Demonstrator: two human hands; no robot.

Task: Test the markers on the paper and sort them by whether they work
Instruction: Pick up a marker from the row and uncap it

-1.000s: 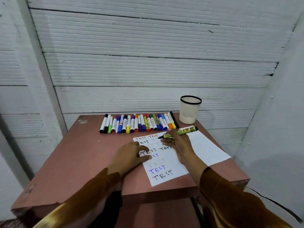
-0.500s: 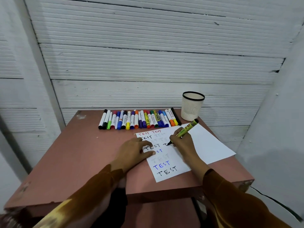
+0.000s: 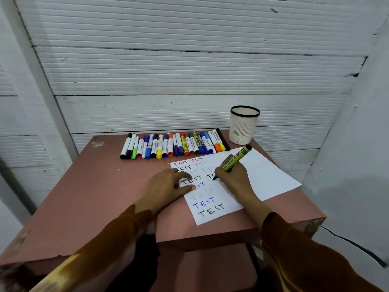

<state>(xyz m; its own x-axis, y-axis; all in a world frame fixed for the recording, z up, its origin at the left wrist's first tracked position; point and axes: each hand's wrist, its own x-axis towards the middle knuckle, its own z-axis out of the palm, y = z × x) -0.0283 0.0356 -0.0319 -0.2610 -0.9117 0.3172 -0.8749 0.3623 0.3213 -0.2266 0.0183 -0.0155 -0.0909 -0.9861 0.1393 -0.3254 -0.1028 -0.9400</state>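
A white sheet of paper (image 3: 265,178) lies on the pinkish table (image 3: 101,186), covered on its left half with the word TEST in red, black, blue and faint grey. My right hand (image 3: 233,178) grips a yellow-green marker (image 3: 236,158), tilted, its black tip touching the paper beside a black "TE". My left hand (image 3: 166,187) rests flat on the paper's left edge, fingers spread over the writing. A row of several capped markers (image 3: 174,145) in many colours lies side by side along the table's back.
A cream mesh pen cup (image 3: 244,125) with a black rim stands at the back right corner, beside the marker row. White ribbed wall panels close in behind and to the right. The table's front edge drops off near my sleeves.
My right hand swung the marker from lying flat above the paper to a writing tilt and lowered its tip onto the sheet. The left hand stayed pressed on the paper.
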